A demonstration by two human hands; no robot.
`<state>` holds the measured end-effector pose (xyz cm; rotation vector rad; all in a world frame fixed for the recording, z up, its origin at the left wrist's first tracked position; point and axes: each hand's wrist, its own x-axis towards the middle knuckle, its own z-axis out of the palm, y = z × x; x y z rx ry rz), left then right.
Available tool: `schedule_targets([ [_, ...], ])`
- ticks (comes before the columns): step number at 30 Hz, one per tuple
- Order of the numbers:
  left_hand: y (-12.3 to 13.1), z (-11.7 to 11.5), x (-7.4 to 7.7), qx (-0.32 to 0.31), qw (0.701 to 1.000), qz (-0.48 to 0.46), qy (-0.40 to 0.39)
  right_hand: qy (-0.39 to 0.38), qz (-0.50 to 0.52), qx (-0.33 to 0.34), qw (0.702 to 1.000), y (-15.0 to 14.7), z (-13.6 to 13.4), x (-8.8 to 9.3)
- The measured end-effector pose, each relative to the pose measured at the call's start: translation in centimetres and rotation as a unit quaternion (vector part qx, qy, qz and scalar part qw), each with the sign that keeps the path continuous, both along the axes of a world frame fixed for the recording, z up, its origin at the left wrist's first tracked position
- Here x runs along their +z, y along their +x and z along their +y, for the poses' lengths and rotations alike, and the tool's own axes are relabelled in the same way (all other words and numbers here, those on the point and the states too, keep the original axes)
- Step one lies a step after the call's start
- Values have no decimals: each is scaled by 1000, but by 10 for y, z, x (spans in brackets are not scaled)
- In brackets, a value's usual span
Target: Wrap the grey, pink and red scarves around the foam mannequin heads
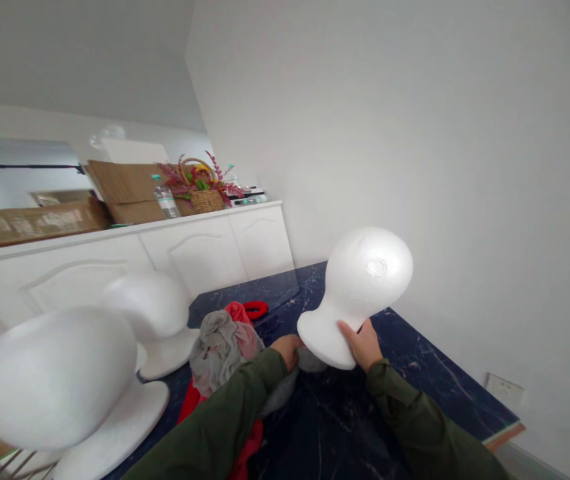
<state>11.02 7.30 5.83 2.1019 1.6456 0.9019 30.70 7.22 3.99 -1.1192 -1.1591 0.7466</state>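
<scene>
A white foam mannequin head (365,273) is tilted above the dark blue marbled table (425,360), its flared base toward me and a round mark on its back. My right hand (365,343) grips it at the neck, just above the base. Beside the base's left edge, my left hand (289,350) has its fingers closed on a thin grey scarf (311,360), part of which shows under the base. More grey fabric lies bunched near my left forearm, with red cloth (237,312) behind and beneath it. My left fingertips are partly hidden.
Two more foam heads, a near one (55,377) and a farther one (149,303), stand on the left. Behind are a white cabinet (205,257) with cardboard boxes (125,187), a water bottle (165,198) and a flower basket (207,200). A wall borders the table's right.
</scene>
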Motion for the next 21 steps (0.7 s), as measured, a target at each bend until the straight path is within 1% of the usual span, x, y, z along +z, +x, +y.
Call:
schedule_targets([
  [2,-32,-19,10,-50,998,33,-18,8,10,6,1000,0,1,-2],
  [5,-87,-63,23,-80,994,60,-35,28,5,40,999,-1,0,-5],
  [7,-117,-100,25,-62,995,66,-30,36,-16,58,998,-5,-3,-4],
  [9,-133,-136,24,-23,998,60,-10,31,-42,56,997,-14,-11,-1],
  [11,-133,-164,21,18,999,45,19,23,-65,44,997,-30,-22,4],
  [13,-118,-182,19,46,997,32,48,28,-82,48,995,-53,-39,10],
  [15,-97,-190,21,54,996,22,73,54,-100,75,991,-82,-60,16],
  [18,-73,-192,28,65,992,-2,107,114,-141,113,977,-123,-99,23],
  [19,-70,-193,31,85,989,-2,122,142,-159,125,969,-135,-111,25],
  [21,-77,-199,33,147,978,25,148,202,-195,158,947,-151,-134,29],
])
